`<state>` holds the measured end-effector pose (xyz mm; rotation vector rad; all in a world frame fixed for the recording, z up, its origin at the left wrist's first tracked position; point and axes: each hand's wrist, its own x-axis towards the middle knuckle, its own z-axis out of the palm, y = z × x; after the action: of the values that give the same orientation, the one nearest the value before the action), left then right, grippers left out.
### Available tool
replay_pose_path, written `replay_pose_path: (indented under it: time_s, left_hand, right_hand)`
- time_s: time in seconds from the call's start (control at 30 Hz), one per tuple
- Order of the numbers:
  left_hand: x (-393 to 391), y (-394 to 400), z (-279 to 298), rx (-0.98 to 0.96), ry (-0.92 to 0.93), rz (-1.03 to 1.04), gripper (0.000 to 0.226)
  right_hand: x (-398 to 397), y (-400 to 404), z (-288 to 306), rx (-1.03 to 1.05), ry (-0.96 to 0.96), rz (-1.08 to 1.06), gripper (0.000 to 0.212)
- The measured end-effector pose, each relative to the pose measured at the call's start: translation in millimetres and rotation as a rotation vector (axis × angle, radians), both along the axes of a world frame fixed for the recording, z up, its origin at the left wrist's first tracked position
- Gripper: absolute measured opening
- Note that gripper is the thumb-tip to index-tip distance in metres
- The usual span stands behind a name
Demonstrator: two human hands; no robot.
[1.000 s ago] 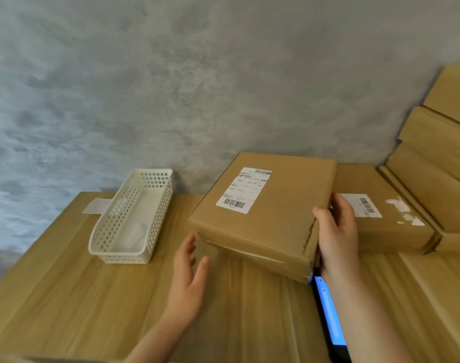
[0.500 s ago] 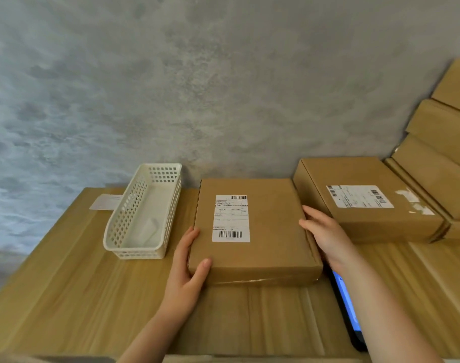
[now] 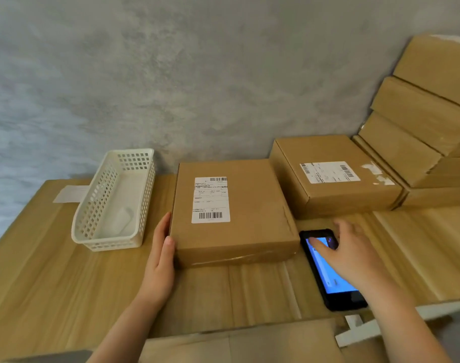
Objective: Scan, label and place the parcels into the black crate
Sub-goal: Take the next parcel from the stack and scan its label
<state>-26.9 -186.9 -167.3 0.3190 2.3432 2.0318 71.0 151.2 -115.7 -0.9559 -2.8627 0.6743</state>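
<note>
A labelled cardboard parcel (image 3: 234, 213) lies flat on the tabletop (image 3: 53, 271). The left hand (image 3: 159, 260) rests straight-fingered against its left side, grip wide. The right hand (image 3: 352, 255) reaches over the handheld scanner (image 3: 333, 284), fingers spread, holding nothing.

Landmark: labelled parcel (image 3: 234, 213), flat on the wooden table (image 3: 53, 284).

- Left flank: left hand (image 3: 159, 255) lies against the parcel's left edge; beyond it a narrow strip of bare table, then the white perforated basket (image 3: 116, 203).
- Right flank: handheld scanner (image 3: 328, 268) lies just beside the parcel, right hand (image 3: 349, 252) over its screen; the gap is tight.
- Behind right: second labelled box (image 3: 333, 176), close to the parcel's rear corner; further right, a stack of cartons (image 3: 420, 121) walls off that side.
- Behind: grey wall (image 3: 197, 74), near the rear edge.
- In front: open table surface up to the cardboard (image 3: 236, 344) at the near edge.
- Above: unobstructed.
</note>
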Motion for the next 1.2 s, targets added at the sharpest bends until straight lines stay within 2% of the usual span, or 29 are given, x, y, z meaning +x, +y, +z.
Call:
replay_pose_path:
  time_s: [0.07, 0.13, 0.27, 0.53, 0.73, 0.97, 1.07, 1.2]
  left_hand:
    - [0, -1, -2, -0.003, -0.002, 0.003, 0.066]
    - [1, 0, -1, -0.005, 0.006, 0.005, 0.061]
    - [2, 2, -1, -0.023, 0.015, 0.007, 0.052]
    - [2, 0, -3, 0.005, 0.039, -0.015, 0.062]
    - [2, 0, -5, 0.017, 0.037, -0.027, 0.069]
    - [1, 0, -5, 0.01, 0.024, -0.023, 0.064]
    - [2, -1, -5, 0.008, 0.022, -0.018, 0.063]
    - [2, -1, -6, 0.01, 0.031, -0.02, 0.065]
  right_hand:
    - [14, -3, -6, -0.029, -0.12, -0.02, 0.096]
    - [27, -5, -13, -0.045, -0.231, -0.012, 0.11]
    - [35, -9, -20, -0.021, -0.278, -0.014, 0.121]
    - [40, -11, -18, -0.021, -0.044, -0.063, 0.098]
    - [39, -10, 40, -0.046, 0.038, 0.021, 0.092]
    - [25, -47, 112, -0.02, -0.027, 0.263, 0.076]
    - [19, -64, 123, 0.006, -0.114, 0.364, 0.068]
    - [15, -77, 122, 0.025, -0.197, 0.45, 0.069]
